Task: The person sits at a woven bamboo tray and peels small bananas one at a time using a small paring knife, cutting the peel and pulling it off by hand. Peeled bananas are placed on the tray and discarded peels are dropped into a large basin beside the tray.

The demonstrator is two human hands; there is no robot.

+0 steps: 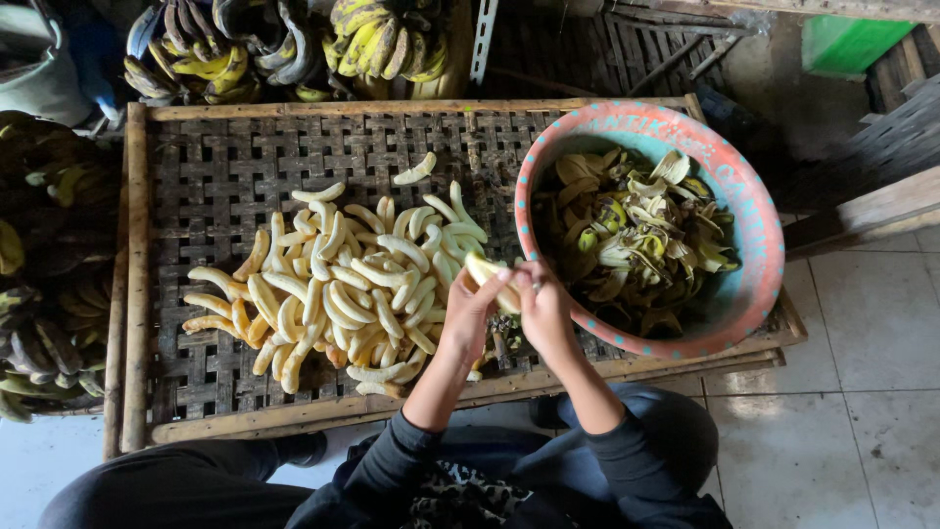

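One head camera looks straight down, from fairly near, onto the tray (137, 294). It is the only view.

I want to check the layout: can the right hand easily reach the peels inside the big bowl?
Probably yes. The right hand is beside the near rim of the bowl, whose open top leaves the peels uncovered. Both hands are busy with a banana, though.

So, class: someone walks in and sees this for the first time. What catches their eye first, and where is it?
Most likely the pale heap of peeled bananas spread across the woven slatted tray. Next, the big pink and turquoise basin on the right, full of peels. Between them, the left hand and right hand grip one banana.
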